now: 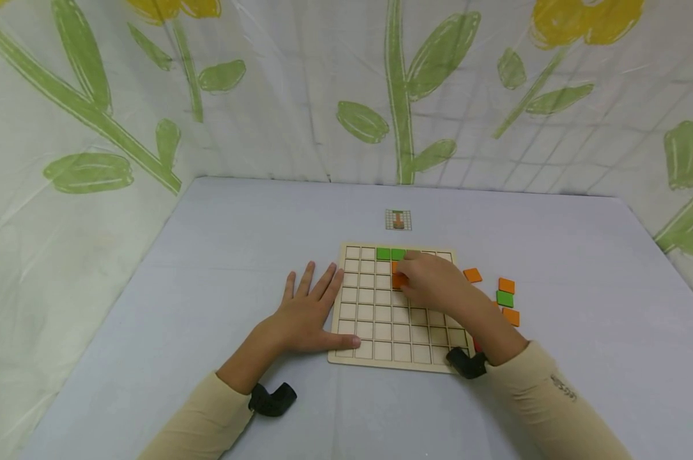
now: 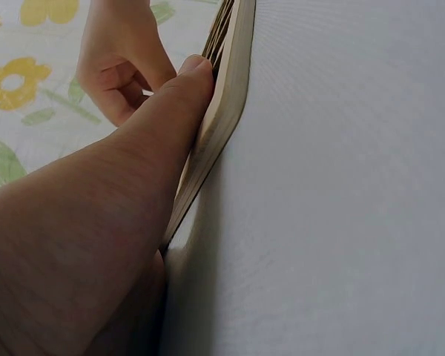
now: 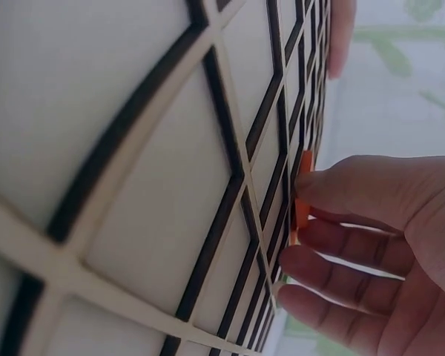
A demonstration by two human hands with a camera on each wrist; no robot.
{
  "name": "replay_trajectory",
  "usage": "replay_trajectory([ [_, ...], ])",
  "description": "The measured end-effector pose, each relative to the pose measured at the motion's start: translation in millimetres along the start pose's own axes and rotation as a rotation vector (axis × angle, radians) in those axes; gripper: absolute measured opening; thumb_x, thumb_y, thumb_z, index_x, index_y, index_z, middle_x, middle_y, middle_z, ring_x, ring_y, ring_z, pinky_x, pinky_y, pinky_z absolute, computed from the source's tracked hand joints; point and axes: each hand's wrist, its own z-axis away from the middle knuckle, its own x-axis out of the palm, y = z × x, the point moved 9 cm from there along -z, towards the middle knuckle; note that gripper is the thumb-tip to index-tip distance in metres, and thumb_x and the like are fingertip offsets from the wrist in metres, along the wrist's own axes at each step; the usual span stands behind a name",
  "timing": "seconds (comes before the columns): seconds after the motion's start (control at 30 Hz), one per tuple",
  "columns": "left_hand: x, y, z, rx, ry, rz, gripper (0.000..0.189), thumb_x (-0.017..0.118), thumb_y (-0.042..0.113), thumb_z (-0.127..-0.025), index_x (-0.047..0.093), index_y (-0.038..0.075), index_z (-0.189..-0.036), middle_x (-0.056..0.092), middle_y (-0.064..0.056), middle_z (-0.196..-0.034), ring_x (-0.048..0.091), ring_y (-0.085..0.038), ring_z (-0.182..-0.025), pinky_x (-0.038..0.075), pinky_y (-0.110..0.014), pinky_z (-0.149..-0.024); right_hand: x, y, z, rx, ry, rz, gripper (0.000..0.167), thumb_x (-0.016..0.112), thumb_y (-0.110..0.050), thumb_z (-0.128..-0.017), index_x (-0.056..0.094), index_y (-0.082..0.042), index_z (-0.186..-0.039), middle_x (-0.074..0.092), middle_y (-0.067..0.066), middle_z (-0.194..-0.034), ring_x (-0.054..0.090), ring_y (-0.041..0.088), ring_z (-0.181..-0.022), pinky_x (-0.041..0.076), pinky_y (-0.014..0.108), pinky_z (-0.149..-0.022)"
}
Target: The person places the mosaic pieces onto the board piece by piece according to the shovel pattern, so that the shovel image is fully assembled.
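A square wooden grid board [image 1: 383,351] lies on the table, with green tiles [image 1: 383,254] set in its far row. My right hand [image 1: 438,281] reaches over the board and pinches an orange tile [image 3: 303,213] between thumb and forefinger, right at the grid. Just beyond that tile, more orange [image 1: 395,265] shows below the green ones, partly hidden by the fingers. At the board's left side rests my left hand [image 1: 303,322], fingers spread and straight. Its thumb [image 2: 196,67] lies over the near left corner of the board, and its fingertips reach the left edge.
Loose orange tiles [image 1: 506,285] and a green tile [image 1: 504,298] lie right of the board. A red piece [image 1: 477,345] shows partly beneath the right forearm. Beyond the board is a small picture card [image 1: 398,220]. A flower-patterned curtain [image 1: 289,96] hangs behind the table.
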Motion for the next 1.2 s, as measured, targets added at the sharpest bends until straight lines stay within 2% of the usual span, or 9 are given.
replay_trajectory([
  [0.43,-1.2,0.8,0.9,-0.007,-0.011,0.005,0.124,0.051,0.087,-0.078,-0.002,0.013,-0.162,-0.006,-0.007,-0.167,-0.019,-0.040,-0.148,-0.011,-0.064,-0.112,-1,-1,2.0,-0.008,0.013,-0.002,0.010,0.074,-0.007,-0.088,0.067,-0.010,-0.082,0.047,-0.001,-0.074,0.044,0.016,-0.064,0.038,0.028,-0.056],
  [0.57,-1.2,0.9,0.9,-0.003,-0.010,0.005,0.124,0.052,0.086,-0.078,-0.002,0.013,-0.162,-0.006,-0.008,-0.167,-0.018,-0.040,-0.148,-0.011,-0.064,-0.112,-2,3,6.9,-0.014,0.032,-0.039,0.005,0.073,-0.003,-0.089,0.072,-0.007,-0.090,0.053,0.000,-0.079,0.050,0.016,-0.069,0.045,0.029,-0.059],
  [0.67,-1.6,1.7,1.3,-0.002,-0.007,0.006,0.124,0.053,0.086,-0.078,-0.002,0.012,-0.162,-0.005,-0.008,-0.167,-0.018,-0.040,-0.148,-0.011,-0.064,-0.112,-6,13,15.6,0.003,0.062,-0.069,0.013,0.074,-0.001,-0.088,0.075,-0.004,-0.101,0.063,0.003,-0.091,0.061,0.020,-0.081,0.053,0.034,-0.069],
  [0.8,-2.2,3.4,1.0,0.000,-0.004,0.007,0.124,0.054,0.085,-0.078,-0.001,0.012,-0.162,-0.004,-0.008,-0.168,-0.018,-0.041,-0.148,-0.011,-0.065,-0.112,-14,35,32.5,0.064,0.071,-0.083,0.021,0.075,-0.004,-0.089,0.074,0.000,-0.109,0.066,0.009,-0.103,0.066,0.027,-0.091,0.055,0.040,-0.076],
  [1.0,-3.0,4.8,1.2,-0.002,-0.006,0.027,0.124,0.054,0.085,-0.078,-0.001,0.011,-0.162,-0.005,-0.009,-0.167,-0.017,-0.041,-0.148,-0.010,-0.065,-0.112,-19,76,58.1,0.200,0.045,-0.083,0.022,0.071,-0.005,-0.091,0.073,0.001,-0.113,0.066,0.013,-0.108,0.063,0.030,-0.094,0.053,0.048,-0.083],
  [1.2,-2.9,3.1,1.5,-0.011,-0.001,0.027,0.124,0.054,0.085,-0.078,0.001,0.011,-0.162,-0.004,-0.009,-0.167,-0.016,-0.042,-0.149,-0.009,-0.065,-0.112,-17,102,70.4,0.232,0.033,-0.054,0.023,0.074,-0.006,-0.089,0.072,0.003,-0.110,0.067,0.015,-0.107,0.061,0.031,-0.093,0.053,0.049,-0.083],
])
